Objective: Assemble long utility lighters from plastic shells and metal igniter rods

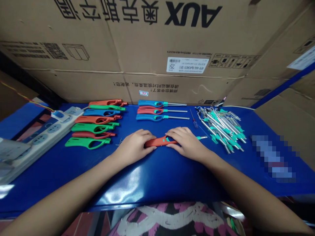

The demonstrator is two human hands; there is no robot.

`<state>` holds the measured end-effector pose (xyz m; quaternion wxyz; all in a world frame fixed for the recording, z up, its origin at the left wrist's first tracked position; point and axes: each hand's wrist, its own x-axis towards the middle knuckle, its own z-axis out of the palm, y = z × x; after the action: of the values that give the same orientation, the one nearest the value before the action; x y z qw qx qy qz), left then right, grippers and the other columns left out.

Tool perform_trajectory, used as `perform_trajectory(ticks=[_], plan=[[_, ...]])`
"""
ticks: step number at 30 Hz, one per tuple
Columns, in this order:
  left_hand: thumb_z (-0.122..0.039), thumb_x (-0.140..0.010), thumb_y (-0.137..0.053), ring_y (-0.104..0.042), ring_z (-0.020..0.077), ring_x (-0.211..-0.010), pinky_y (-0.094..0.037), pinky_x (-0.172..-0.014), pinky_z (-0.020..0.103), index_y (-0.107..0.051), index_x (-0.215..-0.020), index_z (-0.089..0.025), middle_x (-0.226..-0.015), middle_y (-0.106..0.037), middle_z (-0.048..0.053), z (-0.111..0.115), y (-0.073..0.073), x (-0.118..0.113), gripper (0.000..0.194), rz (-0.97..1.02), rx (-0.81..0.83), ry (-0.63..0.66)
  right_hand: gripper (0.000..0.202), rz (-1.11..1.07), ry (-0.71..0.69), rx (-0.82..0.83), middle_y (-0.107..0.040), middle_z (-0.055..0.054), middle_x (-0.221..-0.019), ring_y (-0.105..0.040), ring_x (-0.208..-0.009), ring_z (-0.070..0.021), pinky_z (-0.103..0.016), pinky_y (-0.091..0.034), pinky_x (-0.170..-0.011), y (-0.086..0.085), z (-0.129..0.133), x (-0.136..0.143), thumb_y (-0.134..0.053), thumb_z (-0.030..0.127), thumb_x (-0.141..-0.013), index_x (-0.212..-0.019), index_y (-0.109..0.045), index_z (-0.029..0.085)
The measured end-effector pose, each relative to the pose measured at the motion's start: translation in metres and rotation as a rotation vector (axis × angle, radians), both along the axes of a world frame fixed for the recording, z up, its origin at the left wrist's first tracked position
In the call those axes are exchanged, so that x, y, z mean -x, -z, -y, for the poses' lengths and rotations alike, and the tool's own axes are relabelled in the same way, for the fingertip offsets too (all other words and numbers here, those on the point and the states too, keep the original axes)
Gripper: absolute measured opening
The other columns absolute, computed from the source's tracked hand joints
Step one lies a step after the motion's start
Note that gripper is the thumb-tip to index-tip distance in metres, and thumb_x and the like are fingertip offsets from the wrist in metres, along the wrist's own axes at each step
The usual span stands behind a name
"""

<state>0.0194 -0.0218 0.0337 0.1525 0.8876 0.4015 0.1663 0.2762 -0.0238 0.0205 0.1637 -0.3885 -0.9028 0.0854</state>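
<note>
Both hands grip an orange gas lighter (157, 142) low over the blue table. My left hand (135, 147) is closed around the handle's rear end. Around the front, near the trigger opening, my right hand (188, 141) is closed and covers part of the body. The lighter's short visible metal tip pokes out right of that hand. Beyond the hands lie three lighters with long metal tubes, among them a red lighter (152, 110) between two blue ones. Several empty handle shells, such as a green shell (85, 142), form a column on the left.
A pile of metal lighter tubes (221, 127) with teal parts lies on the right. Near it is a small screwdriver (195, 123). A white power strip (49, 134) runs along the left, and a large cardboard sheet (137, 49) stands behind the blue table (157, 183).
</note>
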Motion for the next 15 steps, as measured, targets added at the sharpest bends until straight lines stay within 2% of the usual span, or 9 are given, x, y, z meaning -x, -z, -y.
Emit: perform_trajectory(ticks=[6,10,15], plan=[[-0.031,-0.089,-0.068,-0.063,0.0242,-0.098,-0.053,-0.085,0.037,-0.070,-0.111,-0.021,-0.105,-0.067,0.006,0.0004,0.0024,-0.0010,0.024,-0.038,-0.022,-0.012,0.038,-0.023,0.036,0.051,-0.060,-0.013,-0.130,-0.054,-0.120,-0.0282,-0.047,-0.044,-0.099,0.0022,0.0006,-0.0007,-0.059,0.039,-0.095,-0.129,-0.059,0.022],[-0.029,-0.091,-0.064,-0.063,0.0252,-0.096,-0.053,-0.084,0.038,-0.068,-0.114,-0.018,-0.104,-0.066,0.008,0.0016,0.0001,-0.0022,0.026,-0.126,-0.069,0.025,0.041,-0.011,0.033,0.038,-0.060,-0.013,-0.127,-0.054,-0.116,-0.0283,-0.047,-0.045,-0.097,0.0006,0.0016,-0.0024,-0.060,0.038,-0.095,-0.132,-0.058,0.022],[-0.018,-0.087,-0.063,-0.062,0.0289,-0.098,-0.054,-0.084,0.041,-0.064,-0.122,-0.013,-0.106,-0.067,0.011,0.0013,-0.0016,-0.0018,0.036,-0.233,-0.139,0.044,0.039,0.071,0.010,-0.020,-0.064,-0.013,-0.123,-0.059,-0.111,-0.0279,-0.045,-0.046,-0.092,-0.0028,-0.0002,-0.0063,-0.054,0.025,-0.096,-0.134,-0.057,0.019]])
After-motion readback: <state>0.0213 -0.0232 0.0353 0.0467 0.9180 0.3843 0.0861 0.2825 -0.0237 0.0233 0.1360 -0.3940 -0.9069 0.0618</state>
